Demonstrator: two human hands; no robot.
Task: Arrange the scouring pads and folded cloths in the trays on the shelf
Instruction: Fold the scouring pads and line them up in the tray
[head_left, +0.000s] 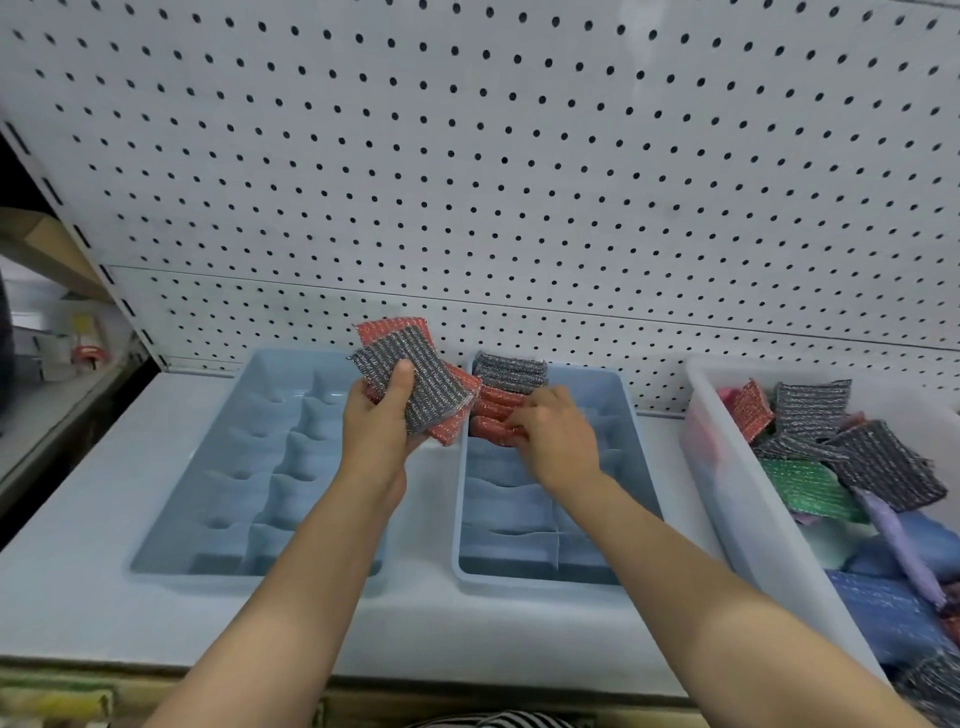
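Observation:
My left hand (384, 415) grips a fanned bunch of scouring pads (415, 379), grey and red, above the gap between two blue divided trays. The left tray (218, 467) shows only bare compartments. In the right tray (613, 395) grey pads (511, 370) stand at the far end, with red pads (491, 415) just in front of them. My right hand (556, 431) reaches into that tray, its fingertips on the red pads; motion blur hides whether it pinches one.
A white bin (727, 499) at the right holds loose grey, red and green pads (831, 447) and blue and purple cloths (893, 551). A white pegboard wall (519, 156) rises behind the trays. The shelf's front edge (156, 670) runs below my forearms.

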